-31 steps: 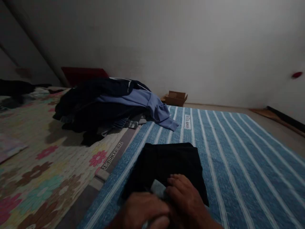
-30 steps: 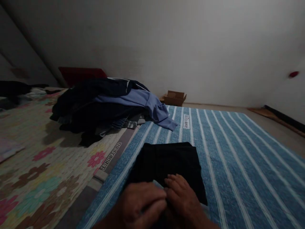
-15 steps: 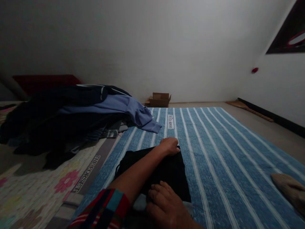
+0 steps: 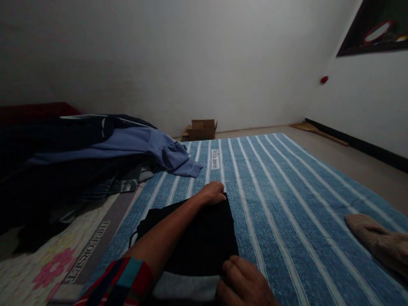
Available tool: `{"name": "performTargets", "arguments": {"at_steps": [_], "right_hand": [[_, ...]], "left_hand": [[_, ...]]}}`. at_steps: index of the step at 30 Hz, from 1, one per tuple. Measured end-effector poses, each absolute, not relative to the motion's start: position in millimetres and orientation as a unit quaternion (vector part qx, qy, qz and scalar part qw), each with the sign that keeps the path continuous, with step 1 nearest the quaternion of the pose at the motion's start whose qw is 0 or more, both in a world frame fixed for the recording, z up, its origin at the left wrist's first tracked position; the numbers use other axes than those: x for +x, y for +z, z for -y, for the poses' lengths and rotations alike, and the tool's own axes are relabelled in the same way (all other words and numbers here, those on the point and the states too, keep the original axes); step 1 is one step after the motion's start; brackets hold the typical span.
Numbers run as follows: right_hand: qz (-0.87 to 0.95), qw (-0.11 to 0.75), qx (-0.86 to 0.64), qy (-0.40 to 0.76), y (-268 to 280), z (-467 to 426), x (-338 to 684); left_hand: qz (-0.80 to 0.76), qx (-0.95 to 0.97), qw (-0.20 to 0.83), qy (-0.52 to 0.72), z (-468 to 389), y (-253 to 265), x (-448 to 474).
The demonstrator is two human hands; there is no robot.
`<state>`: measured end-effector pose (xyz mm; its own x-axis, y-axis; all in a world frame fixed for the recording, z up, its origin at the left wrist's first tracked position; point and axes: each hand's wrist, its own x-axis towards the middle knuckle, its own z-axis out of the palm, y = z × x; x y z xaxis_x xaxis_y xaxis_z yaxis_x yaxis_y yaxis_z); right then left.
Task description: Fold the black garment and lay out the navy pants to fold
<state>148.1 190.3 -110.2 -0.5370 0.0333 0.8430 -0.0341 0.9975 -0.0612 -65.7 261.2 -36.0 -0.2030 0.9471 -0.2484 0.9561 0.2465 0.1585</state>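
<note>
A folded black garment (image 4: pixel 194 238) lies flat on a blue striped mat (image 4: pixel 287 191), near the viewer; 2 bare hands pin it from opposite ends, which keeps the fold flat. The left hand (image 4: pixel 213 193) reaches to its far edge, fingers curled closed over the hem. The right hand (image 4: pixel 244 282) presses its near right corner, fingers bent on the cloth. A heap of dark and blue clothes (image 4: pixel 95 157) sits far left; a tan sock (image 4: pixel 376 242) lies right.
</note>
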Motion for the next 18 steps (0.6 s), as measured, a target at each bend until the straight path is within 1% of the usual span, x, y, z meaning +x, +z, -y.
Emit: {"name": "performTargets", "arguments": {"at_steps": [5, 12, 18], "right_hand": [[0.884, 0.464, 0.023, 0.050, -116.4, -189.3, 141.5], [0.901, 0.430, 0.019, 0.062, -125.7, -184.6, 139.1], [0.886, 0.461, 0.005, 0.041, -128.6, -179.5, 134.1]], "left_hand": [[-0.762, 0.632, 0.137, 0.042, -263.5, -34.2, -76.5], [-0.762, 0.630, 0.139, 0.051, -263.4, -63.4, -76.8], [-0.759, 0.632, 0.146, 0.056, -269.1, -60.6, -79.1]]}}
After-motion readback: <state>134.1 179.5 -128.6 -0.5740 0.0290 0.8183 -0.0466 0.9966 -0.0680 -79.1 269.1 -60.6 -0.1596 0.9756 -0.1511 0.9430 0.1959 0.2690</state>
